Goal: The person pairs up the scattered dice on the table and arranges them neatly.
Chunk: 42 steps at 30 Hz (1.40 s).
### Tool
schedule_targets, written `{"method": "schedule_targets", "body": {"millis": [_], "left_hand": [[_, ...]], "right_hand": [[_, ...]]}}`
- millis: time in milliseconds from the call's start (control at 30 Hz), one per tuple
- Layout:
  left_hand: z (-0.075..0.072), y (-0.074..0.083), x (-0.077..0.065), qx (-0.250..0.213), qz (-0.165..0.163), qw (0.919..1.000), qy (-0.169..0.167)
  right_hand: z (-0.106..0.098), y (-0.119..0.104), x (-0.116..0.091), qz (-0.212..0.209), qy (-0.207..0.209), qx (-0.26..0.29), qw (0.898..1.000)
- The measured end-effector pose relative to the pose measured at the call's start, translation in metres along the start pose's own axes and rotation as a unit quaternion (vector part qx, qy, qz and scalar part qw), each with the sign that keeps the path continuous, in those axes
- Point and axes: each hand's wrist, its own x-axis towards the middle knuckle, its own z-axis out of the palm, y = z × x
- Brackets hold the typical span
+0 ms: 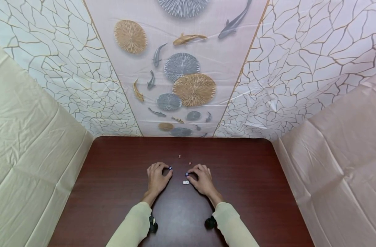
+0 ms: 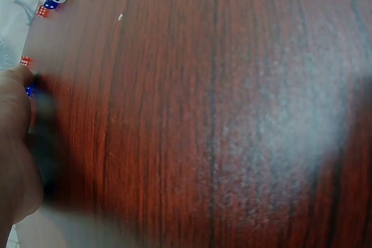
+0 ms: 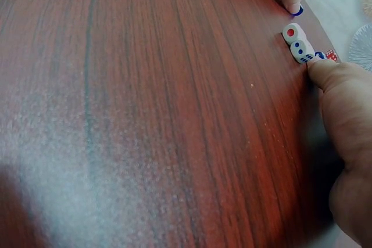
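Between thumb and forefinger, my left hand [image 1: 158, 177] pinches a blue die [image 1: 170, 168] on the table; in the left wrist view only a sliver of that blue die [image 2: 29, 92] shows. Opposite it, my right hand [image 1: 202, 179] pinches a second blue die [image 1: 186, 174] the same way. Two white dice [image 1: 185, 182] lie side by side, touching, just on the near side of the right hand's die. Two small red dice lie farther off: one red die [image 1: 179, 156] towards the back, the other red die [image 1: 190, 163] beyond the right fingertips.
The dark reddish wood table [image 1: 120, 206] ends at the back against a patterned cloth [image 1: 181, 116] with fish and round leaves. Pale cloth walls [image 1: 27, 137] stand on both sides. A black device [image 1: 211, 223] sits at each wrist.
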Motion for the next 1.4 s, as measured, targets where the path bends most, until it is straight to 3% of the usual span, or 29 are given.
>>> {"method": "schedule_targets", "body": {"millis": [767, 1000, 1233, 1400], "left_hand": [[-0.002, 0.0, -0.004, -0.008, 0.018, 0.9998, 0.009], [-0.001, 0.004, -0.006, -0.007, 0.053, 0.9985, 0.01], [-0.002, 0.011, -0.009, -0.009, 0.078, 0.9966, -0.027], [0.001, 0.014, -0.011, -0.002, 0.102, 0.9941, -0.035]], "right_hand": [[0.0, -0.002, -0.001, -0.006, 0.002, 0.0, 1.0], [-0.001, -0.001, -0.001, -0.005, 0.006, -0.001, 1.0], [0.0, -0.001, -0.001, -0.007, 0.009, -0.006, 1.0], [0.0, -0.001, -0.002, -0.015, 0.011, -0.019, 1.0]]}}
